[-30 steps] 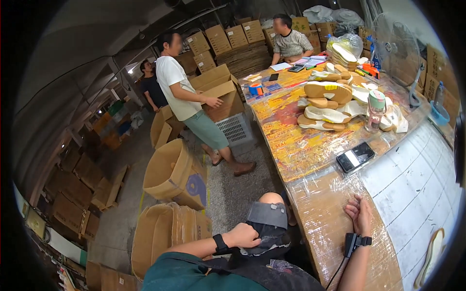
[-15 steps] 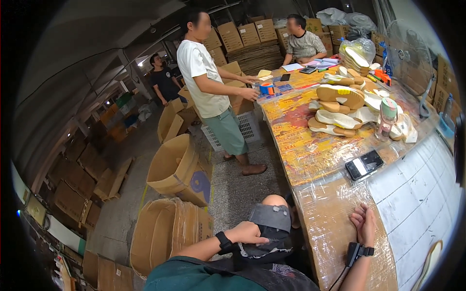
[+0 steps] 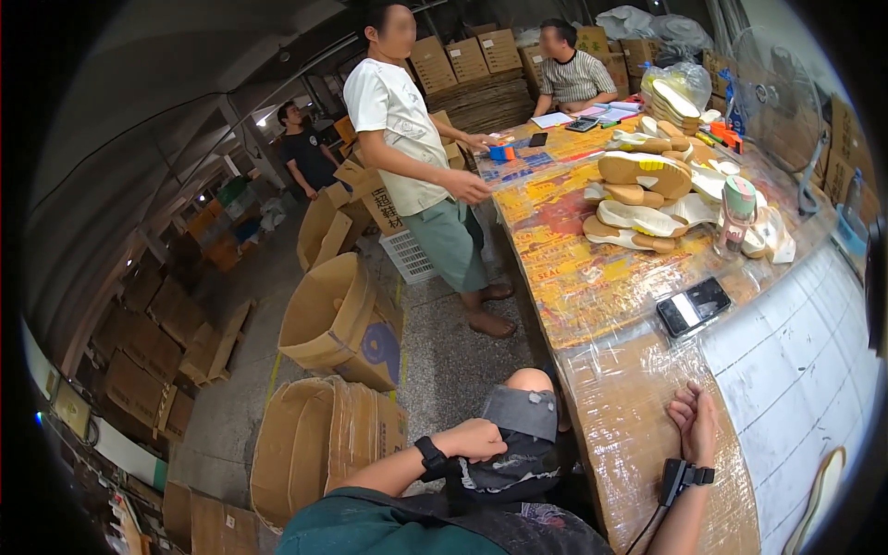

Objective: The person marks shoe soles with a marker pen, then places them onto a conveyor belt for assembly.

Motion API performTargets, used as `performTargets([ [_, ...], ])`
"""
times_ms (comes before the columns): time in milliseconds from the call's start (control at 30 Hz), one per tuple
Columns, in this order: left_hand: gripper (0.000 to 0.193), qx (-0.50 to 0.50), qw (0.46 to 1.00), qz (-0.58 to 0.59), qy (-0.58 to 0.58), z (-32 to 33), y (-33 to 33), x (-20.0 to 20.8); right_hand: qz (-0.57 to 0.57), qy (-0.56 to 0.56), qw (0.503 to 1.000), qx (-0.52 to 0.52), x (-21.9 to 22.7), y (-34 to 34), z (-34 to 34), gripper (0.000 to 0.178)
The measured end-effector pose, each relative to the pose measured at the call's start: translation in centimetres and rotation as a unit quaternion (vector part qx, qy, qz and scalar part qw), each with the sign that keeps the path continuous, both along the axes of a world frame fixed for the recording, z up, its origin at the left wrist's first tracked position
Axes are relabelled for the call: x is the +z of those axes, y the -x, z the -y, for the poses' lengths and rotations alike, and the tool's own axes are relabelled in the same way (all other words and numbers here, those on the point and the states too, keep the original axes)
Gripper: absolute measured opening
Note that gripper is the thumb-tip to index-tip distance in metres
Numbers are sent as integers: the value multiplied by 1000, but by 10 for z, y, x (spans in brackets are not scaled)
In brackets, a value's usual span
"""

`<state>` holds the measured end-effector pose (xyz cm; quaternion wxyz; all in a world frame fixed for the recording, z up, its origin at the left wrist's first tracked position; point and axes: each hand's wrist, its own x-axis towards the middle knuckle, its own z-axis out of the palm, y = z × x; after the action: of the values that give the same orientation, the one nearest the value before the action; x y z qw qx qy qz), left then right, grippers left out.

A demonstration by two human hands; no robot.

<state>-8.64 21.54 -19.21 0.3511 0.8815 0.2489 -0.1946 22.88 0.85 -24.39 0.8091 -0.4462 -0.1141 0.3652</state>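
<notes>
My left hand (image 3: pixel 472 439) is closed in a loose fist on the dark denim (image 3: pixel 518 444) over my thigh, with no object showing in it. On the plastic-covered cardboard at the table's near edge lies my right hand (image 3: pixel 694 418), palm partly turned up, fingers loosely bent and holding nothing. Beyond it is a black phone (image 3: pixel 694 307) with a lit screen. Farther up the table, white and tan shoe soles (image 3: pixel 643 176) are piled beside a bottle with a green top (image 3: pixel 737 205). One more sole (image 3: pixel 823 495) lies at the lower right.
A person in a white shirt (image 3: pixel 398 129) stands at the table's left side, near an orange and blue tape roll (image 3: pixel 501 153). Another person (image 3: pixel 575 79) sits at the far end; a third (image 3: pixel 308 153) stands farther back. Open cartons (image 3: pixel 342 319) stand left of me; a fan (image 3: pixel 772 102) is at right.
My left hand has shifted slightly and its thumb is tucked in. The standing person has turned and drawn a hand back from the tape roll. My right hand stays put.
</notes>
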Motion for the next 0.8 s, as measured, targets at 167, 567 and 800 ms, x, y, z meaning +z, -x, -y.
performTargets([
  [167,39,35,996,11,83,-7,2,-11,-1,-1,1000,6,1,0,0,41],
  [567,43,85,980,12,179,-7,-2,-8,2,4,1000,-1,3,1,-1,41],
  [800,42,85,994,-9,68,5,-8,0,3,3,1000,-6,0,1,-1,40],
])
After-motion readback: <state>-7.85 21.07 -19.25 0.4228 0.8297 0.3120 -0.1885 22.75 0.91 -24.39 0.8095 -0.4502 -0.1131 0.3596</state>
